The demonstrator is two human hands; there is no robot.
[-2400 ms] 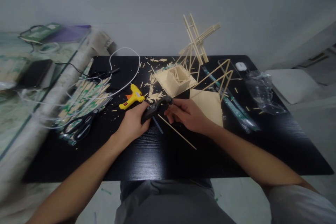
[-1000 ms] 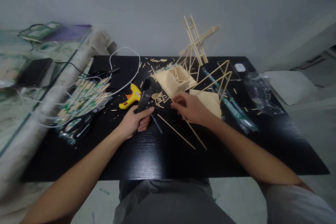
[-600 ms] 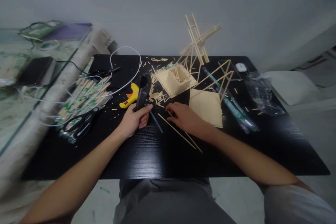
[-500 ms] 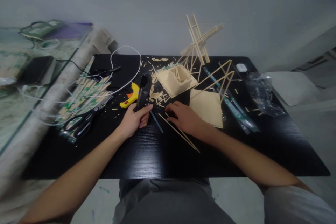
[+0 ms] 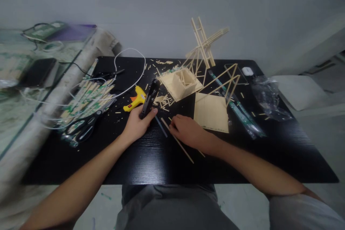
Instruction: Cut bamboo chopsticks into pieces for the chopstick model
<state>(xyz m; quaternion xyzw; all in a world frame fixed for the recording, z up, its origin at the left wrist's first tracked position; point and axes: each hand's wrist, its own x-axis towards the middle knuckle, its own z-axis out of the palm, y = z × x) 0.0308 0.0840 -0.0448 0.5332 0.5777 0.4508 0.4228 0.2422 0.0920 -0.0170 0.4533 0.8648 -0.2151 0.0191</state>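
The left hand (image 5: 137, 125) gripped black cutters (image 5: 150, 98); the right hand (image 5: 185, 132) pinched a light, brittle-looking stick (image 5: 181, 145) mid-length, beside the cutters.

1. The left hand (image 5: 136, 126) is bare: no glove, ring or watch shows on it or at the wrist just behind it.
2. The forearm behind the left hand is uncovered all the way to the lower frame edge; no sleeve shows there.
3. The right hand (image 5: 185, 132) is likewise bare, with nothing worn at its wrist.
4. Well behind the right hand, past the bare forearm, a light grey short sleeve (image 5: 304, 212) covers the upper arm.
5. Below and between the two hands, grey trousers (image 5: 172, 208) cover the lap.
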